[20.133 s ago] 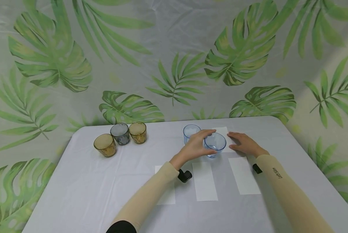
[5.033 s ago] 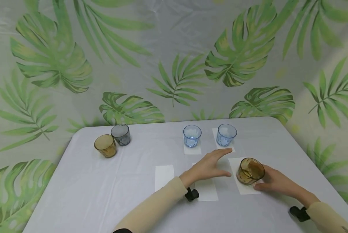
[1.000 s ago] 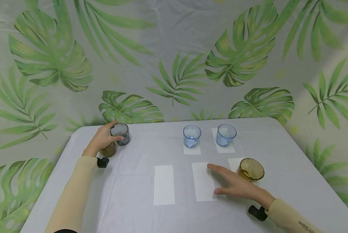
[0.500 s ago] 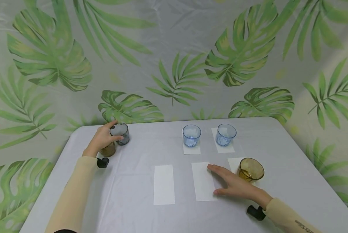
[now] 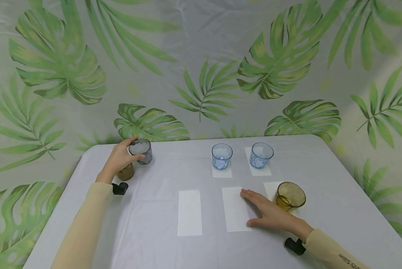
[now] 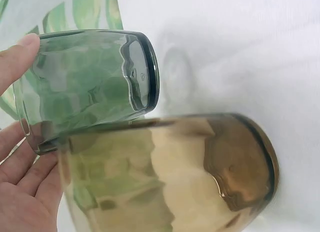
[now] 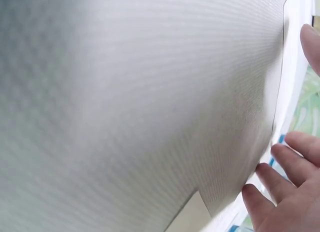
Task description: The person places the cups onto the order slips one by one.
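At the far left of the table, my left hand (image 5: pixel 118 158) holds a smoky grey glass cup (image 5: pixel 145 157) by its rim, thumb on the near side and fingers on the far side. The left wrist view shows the grey cup's base slightly off the cloth. Close beside it an amber glass cup (image 6: pixel 200 172) stands, partly hidden by the hand in the head view. My right hand (image 5: pixel 271 215) lies with spread fingers at the right edge of the middle white paper strip (image 5: pixel 234 211), holding nothing. Just behind that hand, another amber cup (image 5: pixel 293 193) stands on the right strip (image 5: pixel 271 188).
Two blue glass cups, a left one (image 5: pixel 222 158) and a right one (image 5: pixel 261 157), stand on paper strips at the back. A bare paper strip (image 5: pixel 189 213) lies left of the middle one. Behind the table's far edge hangs a leaf-patterned cloth (image 5: pixel 204 97).
Over the last half second my left hand has raised the grey cup slightly. Since five seconds ago, the right hand has let go of the amber cup and shifted left.
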Demonstrator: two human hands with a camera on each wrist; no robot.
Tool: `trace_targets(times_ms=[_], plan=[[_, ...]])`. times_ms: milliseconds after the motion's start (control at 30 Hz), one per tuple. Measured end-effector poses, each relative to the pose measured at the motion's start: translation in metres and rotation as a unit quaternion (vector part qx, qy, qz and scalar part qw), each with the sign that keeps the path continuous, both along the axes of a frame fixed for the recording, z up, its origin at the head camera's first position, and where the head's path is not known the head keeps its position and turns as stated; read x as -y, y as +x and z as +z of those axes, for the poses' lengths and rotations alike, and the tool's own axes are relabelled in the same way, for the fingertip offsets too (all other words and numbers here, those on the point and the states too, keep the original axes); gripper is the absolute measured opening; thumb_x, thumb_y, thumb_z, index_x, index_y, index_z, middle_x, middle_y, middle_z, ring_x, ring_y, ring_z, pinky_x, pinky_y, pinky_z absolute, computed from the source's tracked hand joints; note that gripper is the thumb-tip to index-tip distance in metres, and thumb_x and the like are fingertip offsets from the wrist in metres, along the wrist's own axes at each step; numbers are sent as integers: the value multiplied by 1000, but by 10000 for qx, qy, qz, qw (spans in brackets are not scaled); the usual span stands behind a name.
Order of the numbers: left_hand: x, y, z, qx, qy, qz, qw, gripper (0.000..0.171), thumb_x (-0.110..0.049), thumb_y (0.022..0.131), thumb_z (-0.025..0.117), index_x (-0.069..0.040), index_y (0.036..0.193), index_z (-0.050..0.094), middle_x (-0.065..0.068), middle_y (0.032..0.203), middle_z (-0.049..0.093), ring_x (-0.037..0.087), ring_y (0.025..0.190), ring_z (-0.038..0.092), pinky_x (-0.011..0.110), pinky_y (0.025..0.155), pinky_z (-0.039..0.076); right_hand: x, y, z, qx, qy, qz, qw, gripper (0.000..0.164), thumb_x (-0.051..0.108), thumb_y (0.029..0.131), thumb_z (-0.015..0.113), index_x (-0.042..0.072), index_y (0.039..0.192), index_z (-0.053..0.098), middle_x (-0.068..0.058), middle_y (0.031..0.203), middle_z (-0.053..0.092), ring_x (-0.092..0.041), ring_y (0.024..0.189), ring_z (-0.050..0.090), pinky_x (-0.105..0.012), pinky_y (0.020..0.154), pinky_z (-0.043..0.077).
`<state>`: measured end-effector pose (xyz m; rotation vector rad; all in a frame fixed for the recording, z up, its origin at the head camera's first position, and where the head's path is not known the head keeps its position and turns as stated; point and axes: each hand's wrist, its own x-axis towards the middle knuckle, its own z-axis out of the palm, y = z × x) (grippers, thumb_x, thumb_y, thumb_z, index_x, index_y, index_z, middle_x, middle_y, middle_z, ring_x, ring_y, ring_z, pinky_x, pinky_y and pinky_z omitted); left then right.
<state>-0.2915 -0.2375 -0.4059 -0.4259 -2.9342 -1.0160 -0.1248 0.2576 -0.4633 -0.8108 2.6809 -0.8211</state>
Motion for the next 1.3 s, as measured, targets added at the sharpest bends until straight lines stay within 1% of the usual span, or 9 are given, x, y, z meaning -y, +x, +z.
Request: trace_targets(times_ms=[100, 267, 500, 633, 833, 1000, 1100, 1200, 1300], plan=[[-3, 4, 2, -65, 116, -20, 9999, 81, -28, 84, 76, -1, 147, 33, 26, 141, 41, 43, 131, 34, 60, 102, 32, 0, 0, -1, 37, 9, -25, 10000, 89, 45, 82, 72, 0, 148, 30, -18, 152, 28, -39, 138, 25, -57, 106, 26], [-8, 8, 6, -165, 159, -80, 9997, 82, -28, 83, 77, -2, 148, 33, 26, 140, 43, 42, 129, 37, 60, 101, 32, 0, 0, -3, -8, 9, -40, 10000, 90, 44, 82, 73, 0, 148, 31, -19, 151, 29, -39, 137, 25, -58, 106, 25], [-19, 14, 13, -351, 165, -210, 9990, 82, -29, 82, 78, 0, 146, 34, 26, 138, 44, 43, 127, 39, 60, 100, 33, 0, 1, -6, -128, 130, -33, 9998, 89, 43, 82, 73, 0, 147, 32, -18, 151, 30, -39, 137, 25, -56, 107, 26], [-24, 18, 16, -465, 252, -281, 9982, 80, -25, 82, 78, 0, 145, 36, 24, 138, 45, 40, 126, 41, 57, 100, 35, 1, 1, -6, -162, 162, -45, 9997, 88, 41, 81, 74, 0, 147, 32, -16, 152, 30, -38, 138, 26, -56, 107, 26], [-32, 22, 17, -562, 550, -412, 9961, 80, -21, 80, 80, 1, 144, 38, 23, 138, 45, 38, 125, 42, 54, 102, 36, 1, 1, -6, -204, 208, -44, 9996, 88, 40, 81, 75, 0, 147, 33, -16, 151, 31, -38, 137, 26, -55, 107, 26], [-39, 24, 14, -714, 807, -602, 9924, 78, -16, 78, 81, 2, 142, 41, 23, 138, 45, 37, 123, 45, 49, 102, 39, 1, 0, -7, -372, 272, 16, 9989, 87, 40, 81, 75, 0, 146, 34, -16, 150, 33, -37, 137, 28, -54, 107, 27], [-43, 28, 14, -700, 1017, -716, 9898, 77, -14, 77, 82, 2, 142, 42, 22, 140, 45, 36, 123, 46, 48, 102, 39, 1, 0, -7, -431, 300, 39, 9986, 87, 41, 80, 75, -1, 146, 35, -17, 150, 33, -37, 136, 29, -54, 106, 28], [-48, 31, 13, -579, 1213, -786, 9878, 78, -14, 77, 81, 0, 143, 41, 19, 142, 43, 34, 125, 44, 46, 103, 38, 1, -1, -7, -423, 327, 35, 9986, 87, 41, 80, 74, -1, 146, 35, -17, 150, 34, -38, 136, 30, -54, 106, 29], [-52, 34, 13, -487, 1283, -850, 9869, 78, -16, 78, 81, -2, 144, 41, 18, 143, 43, 33, 126, 43, 44, 104, 38, 1, -1, -6, -392, 340, 21, 9986, 87, 42, 80, 74, -1, 146, 35, -17, 150, 34, -38, 136, 30, -55, 106, 29]])
